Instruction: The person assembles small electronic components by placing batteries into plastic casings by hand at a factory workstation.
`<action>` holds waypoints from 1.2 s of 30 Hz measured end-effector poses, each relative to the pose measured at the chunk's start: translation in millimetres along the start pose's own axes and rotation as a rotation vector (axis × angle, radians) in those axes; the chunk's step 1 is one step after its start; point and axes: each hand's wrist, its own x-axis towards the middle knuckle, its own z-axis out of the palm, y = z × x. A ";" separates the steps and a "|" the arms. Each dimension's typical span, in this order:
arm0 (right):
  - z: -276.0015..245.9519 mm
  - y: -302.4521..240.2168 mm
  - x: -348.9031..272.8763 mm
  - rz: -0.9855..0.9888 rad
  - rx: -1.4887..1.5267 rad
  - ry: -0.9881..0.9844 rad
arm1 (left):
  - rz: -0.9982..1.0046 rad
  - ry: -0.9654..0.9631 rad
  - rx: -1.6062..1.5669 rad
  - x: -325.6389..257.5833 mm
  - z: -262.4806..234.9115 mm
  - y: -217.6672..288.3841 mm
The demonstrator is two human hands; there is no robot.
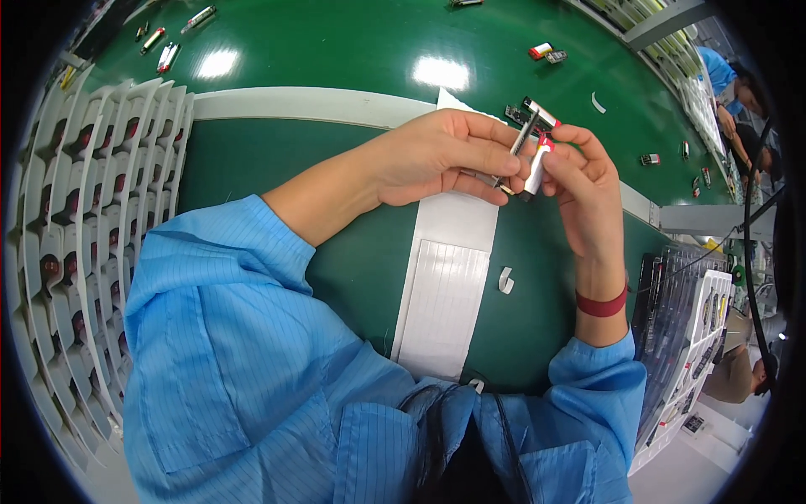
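Observation:
My left hand point(445, 155) is closed, pinching a narrow dark circuit board point(524, 141) between thumb and fingers. Beside it, my right hand point(588, 185) grips a small white battery cell point(537, 172) with a red end. Board and cell are close together; whether wires join them is hidden by my fingers. Just beyond my fingertips lies another white battery cell point(541, 112) with a red end, and a dark part is next to it. Below my hands, a white sheet of strips point(445, 286) lies on the dark green mat point(353, 252).
A curled white scrap point(505, 280) lies right of the sheet. A pale rail point(311, 105) separates the mat from the green surface point(336, 50), where several small battery parts are scattered. Stacked white trays point(84, 252) stand left; loaded trays point(693, 361) stand right. Other people sit far right.

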 end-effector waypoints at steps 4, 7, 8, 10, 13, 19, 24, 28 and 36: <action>23.9 3.1 -2.3 -0.243 -0.421 0.244 | -0.037 0.112 0.125 0.6 6.4 -3.5; 20.2 0.8 -0.2 -0.152 -0.267 0.224 | -0.033 0.103 0.087 -0.1 5.2 -3.5; 17.4 -0.2 -0.6 -0.112 -0.201 0.155 | -0.029 0.089 0.062 0.3 3.2 -2.8; 4.9 -0.9 -1.0 -0.040 -0.087 0.045 | -0.053 0.048 0.027 2.3 -3.7 -1.6; -5.3 -5.8 0.3 -0.058 0.031 -0.124 | -0.099 -0.038 -0.024 2.7 -6.8 -0.4; 10.6 -6.7 -2.7 -0.154 -0.269 0.123 | -0.073 0.130 0.122 3.1 5.2 -7.3; 14.5 -6.0 -3.8 -0.209 -0.298 0.172 | -0.013 0.210 0.235 3.5 8.6 -16.3; 18.3 -4.3 -2.7 -0.239 -0.352 0.199 | -0.025 0.242 0.231 3.6 9.4 -17.0; 14.2 -3.7 0.7 -0.287 -0.524 0.194 | -0.037 0.224 0.262 7.8 9.8 -15.9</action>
